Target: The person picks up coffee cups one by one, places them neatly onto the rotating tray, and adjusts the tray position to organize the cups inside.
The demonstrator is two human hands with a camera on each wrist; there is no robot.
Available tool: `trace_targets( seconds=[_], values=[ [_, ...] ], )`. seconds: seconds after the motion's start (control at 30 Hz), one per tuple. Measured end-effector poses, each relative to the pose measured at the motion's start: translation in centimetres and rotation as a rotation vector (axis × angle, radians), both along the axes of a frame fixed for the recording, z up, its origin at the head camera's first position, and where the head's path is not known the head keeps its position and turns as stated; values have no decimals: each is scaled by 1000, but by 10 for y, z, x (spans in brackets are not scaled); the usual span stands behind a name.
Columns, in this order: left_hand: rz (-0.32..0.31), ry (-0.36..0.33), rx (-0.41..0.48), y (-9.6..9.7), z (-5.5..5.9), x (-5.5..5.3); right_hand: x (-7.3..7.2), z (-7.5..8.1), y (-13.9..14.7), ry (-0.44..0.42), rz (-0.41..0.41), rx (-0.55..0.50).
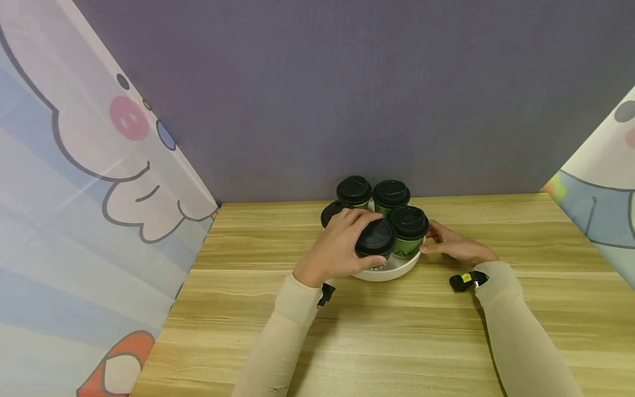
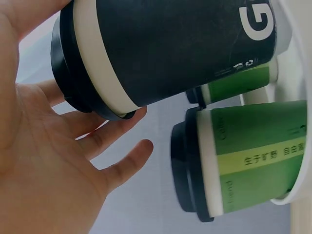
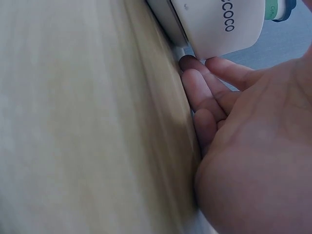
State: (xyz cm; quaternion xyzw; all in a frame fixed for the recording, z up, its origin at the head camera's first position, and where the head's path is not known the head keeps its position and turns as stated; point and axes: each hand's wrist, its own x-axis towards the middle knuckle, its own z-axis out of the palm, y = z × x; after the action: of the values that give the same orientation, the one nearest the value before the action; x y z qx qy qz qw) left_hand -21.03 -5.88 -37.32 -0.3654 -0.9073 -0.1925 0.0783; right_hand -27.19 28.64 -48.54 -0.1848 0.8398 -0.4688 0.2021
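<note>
A round white tray (image 1: 389, 274) holds several paper cups with black lids. My left hand (image 1: 337, 245) grips the dark cup (image 2: 180, 53) at the front from above, thumb on the near side and fingers round its lid. In the left wrist view, a green cup (image 2: 258, 151) with a yellow-green band stands apart from those fingers. My right hand (image 1: 458, 246) holds the tray at its right side. In the right wrist view its fingers (image 3: 200, 90) curl low against the tray's lettered white wall (image 3: 229, 34), close to the tabletop. The tray's underside is mostly hidden.
The tray stands near the back of a wooden table (image 1: 397, 342), before a grey-purple wall (image 1: 347, 99). Another green cup (image 1: 408, 242) is nearest the right hand. Printed cartoon sheets (image 1: 74, 220) hang left and right. Black straps with devices (image 1: 466, 281) sit at the wrists.
</note>
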Motion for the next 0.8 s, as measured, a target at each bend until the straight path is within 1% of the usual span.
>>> trace_targets(
  seconds=[0.27, 0.53, 0.8],
  values=[
    [19, -10, -48, 4, -7, -1, 0, 0, -1, -3, -1, -7],
    [48, -16, -99, 5, -10, -4, -1, 0, -1, -37, 3, -40],
    [71, 13, -151, 7, -14, -6, -2, -1, 0, -30, 6, -31]
  ],
)
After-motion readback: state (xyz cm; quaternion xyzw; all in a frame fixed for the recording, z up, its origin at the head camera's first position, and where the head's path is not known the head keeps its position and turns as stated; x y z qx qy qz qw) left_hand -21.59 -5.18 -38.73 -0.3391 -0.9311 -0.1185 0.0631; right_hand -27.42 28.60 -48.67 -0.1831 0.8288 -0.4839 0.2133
